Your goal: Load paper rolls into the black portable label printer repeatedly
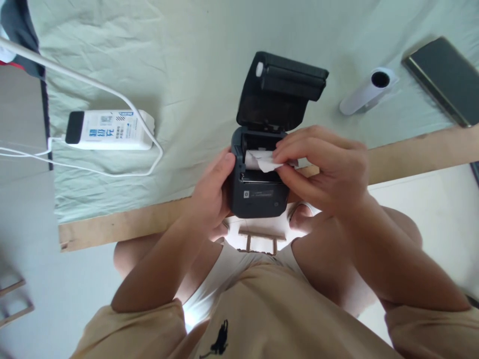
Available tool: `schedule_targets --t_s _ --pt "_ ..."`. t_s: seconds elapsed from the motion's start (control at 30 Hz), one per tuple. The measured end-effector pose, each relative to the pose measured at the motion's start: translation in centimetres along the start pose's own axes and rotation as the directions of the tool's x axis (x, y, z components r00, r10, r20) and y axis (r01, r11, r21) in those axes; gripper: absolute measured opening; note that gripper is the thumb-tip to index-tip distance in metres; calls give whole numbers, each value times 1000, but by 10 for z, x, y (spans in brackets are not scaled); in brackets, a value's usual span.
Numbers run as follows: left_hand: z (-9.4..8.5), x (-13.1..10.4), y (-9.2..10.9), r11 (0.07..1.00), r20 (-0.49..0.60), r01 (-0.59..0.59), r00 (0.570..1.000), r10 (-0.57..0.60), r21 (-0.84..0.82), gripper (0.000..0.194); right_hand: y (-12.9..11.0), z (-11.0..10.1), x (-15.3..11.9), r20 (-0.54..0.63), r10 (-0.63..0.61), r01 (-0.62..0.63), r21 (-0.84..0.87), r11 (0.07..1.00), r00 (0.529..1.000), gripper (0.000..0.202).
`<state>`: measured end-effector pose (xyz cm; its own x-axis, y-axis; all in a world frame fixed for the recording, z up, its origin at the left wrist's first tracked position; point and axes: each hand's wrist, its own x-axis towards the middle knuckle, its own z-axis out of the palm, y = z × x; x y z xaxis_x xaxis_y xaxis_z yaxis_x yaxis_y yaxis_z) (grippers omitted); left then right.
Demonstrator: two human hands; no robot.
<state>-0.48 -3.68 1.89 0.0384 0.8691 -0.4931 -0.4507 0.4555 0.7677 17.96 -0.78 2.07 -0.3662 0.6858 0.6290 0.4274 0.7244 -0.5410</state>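
Note:
A small dark label printer [260, 199] is held above the table's front edge, its lid [279, 89] swung up and back. My left hand [211, 192] is wrapped round the printer's left side, thumb along the casing. Inside the open compartment lies a white paper roll [252, 159]. Over the compartment's right part, my right hand [324, 164] pinches the loose end of the paper between thumb and fingers. The lower fingers of my left hand are hidden behind the printer.
A white power bank [112, 130] with a white cable [123, 99] lies on the pale green cloth [194, 60] at left. Another white roll [364, 92] and a dark phone-like slab [445, 80] lie at right. A wooden edge [123, 224] runs along the front.

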Motion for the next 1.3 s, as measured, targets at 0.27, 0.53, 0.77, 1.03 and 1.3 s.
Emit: schedule_targets --t_s 0.27,0.53,0.77,1.03,1.3 --pt "2 -4 -1 999 -37 -16 999 15 -40 19 1 -5 0 24 -2 1 23 1000 1000 10" --pt "-1 -3 -3 999 -40 -36 999 36 19 20 2 -5 -3 6 18 -18 34 999 1000 13" --pt "2 -3 -1 1000 -46 -11 999 12 19 20 4 -5 -3 9 27 -27 7 1000 1000 12" --pt "1 -4 -1 1000 -22 -3 1000 3 14 20 5 -5 -2 13 24 -24 6 1000 1000 13" --pt "-1 -1 -2 998 3 -36 999 36 47 24 7 -3 -3 33 24 -23 -27 999 999 13"
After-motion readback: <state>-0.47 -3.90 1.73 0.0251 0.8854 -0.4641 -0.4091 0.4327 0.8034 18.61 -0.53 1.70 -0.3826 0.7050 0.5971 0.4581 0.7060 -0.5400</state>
